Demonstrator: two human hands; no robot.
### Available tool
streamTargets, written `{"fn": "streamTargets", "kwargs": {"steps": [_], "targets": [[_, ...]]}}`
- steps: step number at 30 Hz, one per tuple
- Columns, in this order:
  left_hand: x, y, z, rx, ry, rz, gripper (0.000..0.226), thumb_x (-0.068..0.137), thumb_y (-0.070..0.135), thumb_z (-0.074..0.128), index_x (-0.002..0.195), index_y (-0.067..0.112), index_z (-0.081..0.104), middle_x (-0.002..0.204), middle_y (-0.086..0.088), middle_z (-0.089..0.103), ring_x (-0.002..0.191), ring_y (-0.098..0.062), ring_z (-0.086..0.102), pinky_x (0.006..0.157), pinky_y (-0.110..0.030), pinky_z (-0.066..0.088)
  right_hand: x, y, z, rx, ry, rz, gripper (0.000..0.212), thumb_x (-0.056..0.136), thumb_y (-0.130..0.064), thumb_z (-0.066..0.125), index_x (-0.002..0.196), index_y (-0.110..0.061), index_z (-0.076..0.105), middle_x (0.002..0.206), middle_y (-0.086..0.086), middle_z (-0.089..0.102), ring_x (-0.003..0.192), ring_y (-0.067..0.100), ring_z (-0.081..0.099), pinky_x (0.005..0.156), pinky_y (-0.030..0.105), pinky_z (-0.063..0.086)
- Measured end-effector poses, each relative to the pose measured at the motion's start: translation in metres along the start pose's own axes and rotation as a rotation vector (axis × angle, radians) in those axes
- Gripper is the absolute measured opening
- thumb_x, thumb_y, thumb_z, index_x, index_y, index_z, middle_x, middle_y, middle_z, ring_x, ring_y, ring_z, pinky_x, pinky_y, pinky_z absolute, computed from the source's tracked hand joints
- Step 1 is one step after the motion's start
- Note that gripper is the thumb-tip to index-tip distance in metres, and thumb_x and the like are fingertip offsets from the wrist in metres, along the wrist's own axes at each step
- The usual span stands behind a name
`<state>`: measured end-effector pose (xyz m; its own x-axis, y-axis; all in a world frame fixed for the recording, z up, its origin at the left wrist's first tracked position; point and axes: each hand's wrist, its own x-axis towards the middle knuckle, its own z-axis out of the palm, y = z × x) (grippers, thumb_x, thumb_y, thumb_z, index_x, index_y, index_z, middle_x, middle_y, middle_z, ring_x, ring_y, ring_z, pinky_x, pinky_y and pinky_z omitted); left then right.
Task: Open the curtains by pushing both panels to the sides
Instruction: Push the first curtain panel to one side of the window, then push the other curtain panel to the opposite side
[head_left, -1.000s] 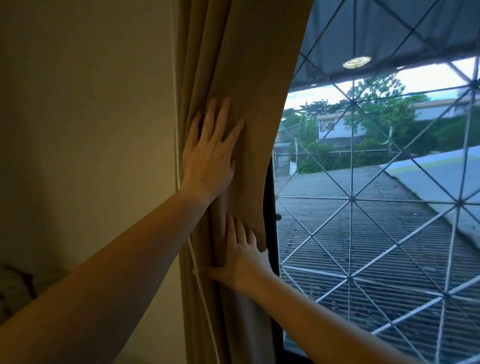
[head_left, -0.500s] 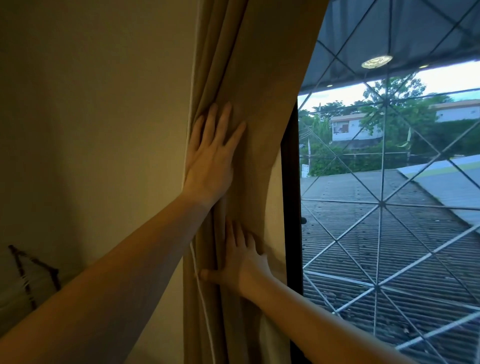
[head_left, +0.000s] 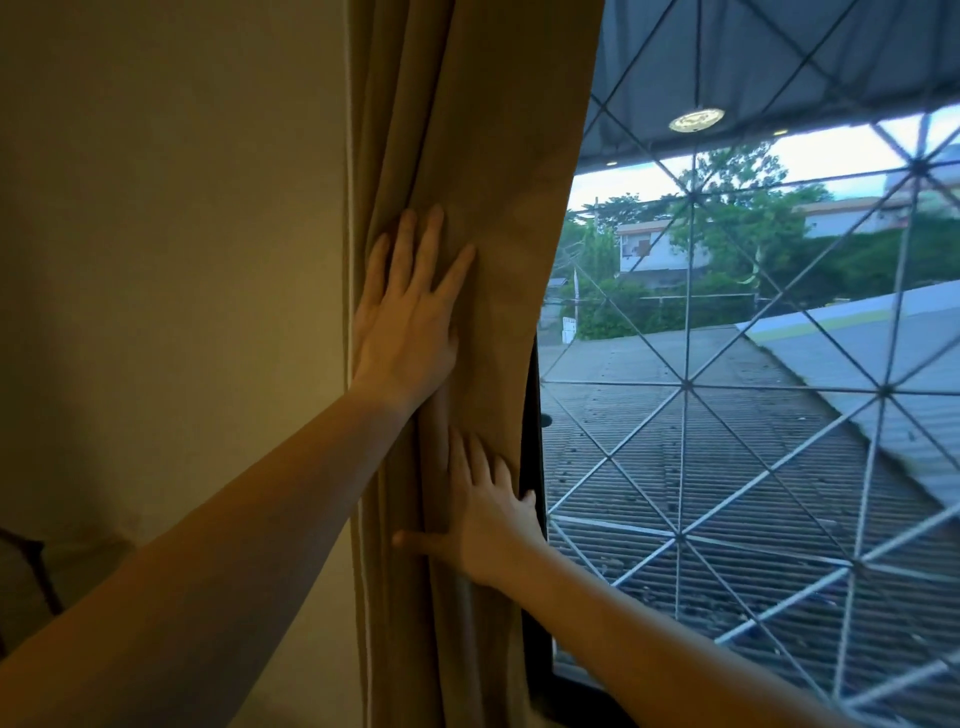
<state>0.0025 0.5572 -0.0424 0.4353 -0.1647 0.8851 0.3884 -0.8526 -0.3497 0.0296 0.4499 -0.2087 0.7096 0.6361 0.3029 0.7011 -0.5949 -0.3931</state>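
Curtain (head_left: 498, 156) fabric, tan and bunched into folds, hangs at the left edge of the window (head_left: 753, 415), between the wall (head_left: 166, 234) and the dark frame (head_left: 535, 467). Only this one panel is in view.

Left hand (head_left: 410, 322) lies flat on the folds, fingers straight and slightly spread, palm pressed to the cloth and grasping nothing. Its little-finger side sits near the curtain's wall-side edge, where a pale cord (head_left: 351, 260) runs down beside the fabric.

Right hand (head_left: 485, 512) is lower on the same panel, also flat and unclenched. Its thumb points left across the folds, its fingers point up, and its outer edge lies against the frame. The two hands are close, one above the other, but apart.

Glass to the right is uncovered. Behind it is a diagonal grille (head_left: 685, 384), then a corrugated roof (head_left: 675, 467), trees and houses. A round light (head_left: 696, 118) sits in the awning (head_left: 779, 62) overhead.

A small white sign stands far off by the road; its writing is too small to read. No other labels or brands are visible.
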Motion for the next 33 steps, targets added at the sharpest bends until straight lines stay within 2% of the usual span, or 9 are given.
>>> {"fn": "streamTargets", "kwargs": {"steps": [7,14,19,26,29,33], "targets": [[0.004,0.046,-0.011,-0.062,-0.002,-0.003,0.086,0.098,0.038,0.068,0.173,0.029,0.027,0.184,-0.013,0.003,0.171,-0.036,0.0,0.137,-0.053,0.0,-0.027,0.041,-0.02,-0.021,0.035,0.046,0.136,0.074,-0.086,0.066,0.163,-0.032,-0.021,0.176,-0.003,-0.003,0.157,0.03,0.008,0.115,0.078,0.025],[0.016,0.099,-0.025,-0.115,0.0,0.022,0.078,0.104,0.044,0.059,0.173,0.028,0.027,0.184,-0.013,0.007,0.171,-0.037,0.004,0.137,-0.054,0.001,-0.06,0.088,-0.046,-0.018,0.018,0.091,0.132,0.076,-0.087,0.064,0.162,-0.035,-0.022,0.176,-0.003,-0.005,0.159,0.029,0.002,0.116,0.079,0.018],[0.03,0.148,-0.041,-0.178,0.017,-0.009,0.067,0.113,0.055,0.039,0.173,0.027,0.029,0.184,-0.012,0.011,0.171,-0.033,0.006,0.138,-0.053,0.002,-0.089,0.129,-0.069,-0.025,0.022,0.127,0.127,0.071,-0.098,0.051,0.162,-0.041,-0.017,0.177,-0.002,-0.004,0.16,0.032,0.001,0.117,0.079,0.017],[0.057,0.234,-0.057,-0.266,0.024,0.034,0.069,0.114,0.062,0.027,0.175,0.031,0.018,0.184,-0.013,0.009,0.171,-0.033,0.004,0.136,-0.051,-0.005,-0.141,0.2,-0.121,-0.137,-0.03,0.188,0.112,0.078,-0.1,0.026,0.162,-0.043,-0.022,0.175,0.0,-0.019,0.16,0.034,-0.01,0.119,0.077,-0.002],[0.071,0.277,-0.063,-0.32,0.016,0.07,0.071,0.114,0.065,0.021,0.176,0.033,0.012,0.185,-0.011,0.0,0.171,-0.032,-0.002,0.138,-0.053,-0.005,-0.166,0.234,-0.147,-0.201,-0.014,0.216,0.108,0.081,-0.098,0.023,0.16,-0.043,-0.025,0.173,0.001,-0.023,0.16,0.034,-0.012,0.12,0.074,-0.006],[0.09,0.339,-0.074,-0.4,0.028,0.097,0.072,0.114,0.066,0.022,0.176,0.033,0.009,0.185,-0.01,-0.002,0.172,-0.03,-0.002,0.138,-0.055,-0.003,-0.199,0.279,-0.182,-0.282,0.05,0.256,0.106,0.083,-0.097,0.024,0.159,-0.043,-0.027,0.173,0.003,-0.024,0.16,0.035,-0.013,0.121,0.073,-0.008]]}}
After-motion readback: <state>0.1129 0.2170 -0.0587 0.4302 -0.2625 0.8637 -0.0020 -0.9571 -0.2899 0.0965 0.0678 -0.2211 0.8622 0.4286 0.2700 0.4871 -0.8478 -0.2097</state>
